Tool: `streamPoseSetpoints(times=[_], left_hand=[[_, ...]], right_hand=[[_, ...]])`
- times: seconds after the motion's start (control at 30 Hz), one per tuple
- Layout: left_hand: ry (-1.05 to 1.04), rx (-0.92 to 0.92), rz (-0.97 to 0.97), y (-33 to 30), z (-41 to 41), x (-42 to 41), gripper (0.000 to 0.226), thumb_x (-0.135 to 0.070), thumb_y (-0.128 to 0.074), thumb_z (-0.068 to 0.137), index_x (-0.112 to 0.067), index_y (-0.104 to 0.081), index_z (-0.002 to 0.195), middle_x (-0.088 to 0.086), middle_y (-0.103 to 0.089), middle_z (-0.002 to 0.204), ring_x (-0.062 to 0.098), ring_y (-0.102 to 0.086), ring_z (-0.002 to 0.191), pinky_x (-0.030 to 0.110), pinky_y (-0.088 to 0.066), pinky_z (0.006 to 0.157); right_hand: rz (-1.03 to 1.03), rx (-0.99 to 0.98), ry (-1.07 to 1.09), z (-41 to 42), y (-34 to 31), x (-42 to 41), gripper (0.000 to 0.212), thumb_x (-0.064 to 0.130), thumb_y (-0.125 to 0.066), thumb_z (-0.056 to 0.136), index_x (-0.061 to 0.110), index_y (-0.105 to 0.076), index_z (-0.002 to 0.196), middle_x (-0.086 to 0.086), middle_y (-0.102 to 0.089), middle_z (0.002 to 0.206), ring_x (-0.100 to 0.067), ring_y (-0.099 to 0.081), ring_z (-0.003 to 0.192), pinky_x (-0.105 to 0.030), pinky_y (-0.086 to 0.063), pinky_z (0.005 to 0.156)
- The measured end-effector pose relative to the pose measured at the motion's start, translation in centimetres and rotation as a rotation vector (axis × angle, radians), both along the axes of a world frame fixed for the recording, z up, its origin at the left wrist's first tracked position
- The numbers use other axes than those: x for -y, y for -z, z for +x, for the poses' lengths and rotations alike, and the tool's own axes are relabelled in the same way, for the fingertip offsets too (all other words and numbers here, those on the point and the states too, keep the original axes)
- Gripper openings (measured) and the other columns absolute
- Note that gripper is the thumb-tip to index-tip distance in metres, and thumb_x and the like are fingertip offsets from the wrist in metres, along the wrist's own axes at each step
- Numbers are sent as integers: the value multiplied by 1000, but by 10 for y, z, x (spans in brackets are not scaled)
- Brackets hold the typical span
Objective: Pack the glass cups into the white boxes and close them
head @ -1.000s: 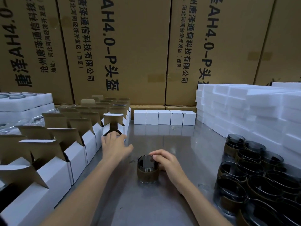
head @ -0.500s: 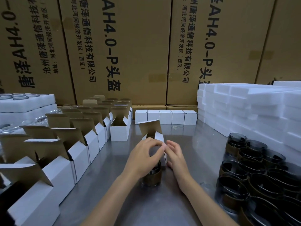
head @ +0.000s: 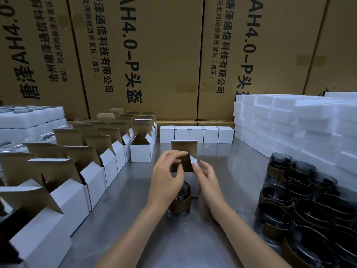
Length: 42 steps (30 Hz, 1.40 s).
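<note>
One open white box (head: 193,181) stands upright at the middle of the steel table (head: 193,244), its brown lid flap raised behind. My left hand (head: 166,180) curls over its left rim. My right hand (head: 205,172) pinches the small right side flap. A dark glass cup (head: 180,204) with a brown band stands on the table just in front of the box, partly hidden by my left hand.
Rows of open white boxes (head: 96,171) line the left side. Several closed white boxes (head: 196,134) sit at the back. Many banded glass cups (head: 309,206) crowd the right. White foam blocks (head: 299,124) stack behind them, foam trays (head: 31,117) far left, big cartons (head: 144,55) beyond.
My left hand fetched an open box from the left rows and set it behind the cup. My right hand left the cup and took the box's side flap.
</note>
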<state>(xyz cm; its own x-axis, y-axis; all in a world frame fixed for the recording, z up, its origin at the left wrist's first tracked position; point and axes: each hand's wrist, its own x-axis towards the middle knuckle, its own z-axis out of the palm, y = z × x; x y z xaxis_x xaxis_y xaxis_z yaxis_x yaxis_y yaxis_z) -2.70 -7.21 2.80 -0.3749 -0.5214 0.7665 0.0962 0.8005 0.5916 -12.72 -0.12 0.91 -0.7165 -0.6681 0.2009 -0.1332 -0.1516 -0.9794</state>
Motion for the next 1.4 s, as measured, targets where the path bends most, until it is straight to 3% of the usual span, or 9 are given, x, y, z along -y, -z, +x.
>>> streamPoseSetpoints(times=[0.17,0.43,0.63,0.8,0.9,1.07,1.17,1.33,1.4], left_hand=[[-98,-126,181,-1,0,-3,38,10,-58,85,-24,-66,103,-6,-57,108,-5,-60,88,3,-43,72],[-224,19,352,-4,2,11,29,-11,-67,87,-23,-66,112,-9,-50,112,2,-57,70,-3,-38,62],[-315,426,108,-12,2,27,38,-13,-60,84,-29,-63,119,-8,-45,133,16,-35,122,17,-29,91],[-83,487,216,-15,9,40,62,-9,-60,81,-37,-47,135,-7,-32,151,12,-35,127,31,-38,99],[80,375,383,-9,13,46,64,-5,-59,84,-35,-43,139,7,-44,143,5,-52,70,10,-46,61],[204,286,656,1,16,54,53,-5,-54,88,-39,-48,129,2,-43,141,24,-47,124,39,-43,102],[241,282,704,3,16,52,46,-9,-53,90,-42,-45,121,5,-44,137,22,-45,123,29,-43,90],[147,166,584,6,16,42,46,-24,-53,68,-39,-44,110,25,-49,111,30,-49,95,51,-47,88],[164,110,551,9,13,40,31,-15,-54,74,-32,-45,99,4,-48,90,20,-42,86,36,-47,67]], right_hand=[[43,-112,31,0,3,3,43,44,-44,96,22,-45,134,8,-51,122,-3,-47,110,-11,-36,80],[100,-193,230,-4,14,6,32,38,-36,100,18,-62,99,-1,-68,99,-23,-62,100,-45,-47,91],[91,-128,199,-4,14,8,23,33,-41,97,24,-57,111,1,-66,103,-22,-61,103,-49,-48,93],[61,-128,160,-6,15,9,19,26,-40,97,29,-57,89,5,-66,88,-20,-62,92,-44,-49,85],[58,-112,133,-6,16,10,22,25,-40,96,29,-57,82,9,-66,81,-16,-64,84,-41,-48,78],[44,-69,112,-7,16,12,24,22,-40,94,28,-56,76,11,-64,72,-14,-62,74,-36,-44,72],[40,-39,84,-8,15,12,22,22,-40,94,28,-55,80,6,-63,76,-16,-61,74,-34,-41,68],[51,12,59,-10,13,14,17,24,-39,94,27,-54,87,0,-63,84,-19,-60,78,-33,-41,62],[53,21,58,-10,13,14,17,24,-39,94,28,-53,86,1,-62,83,-19,-60,78,-33,-41,63]])
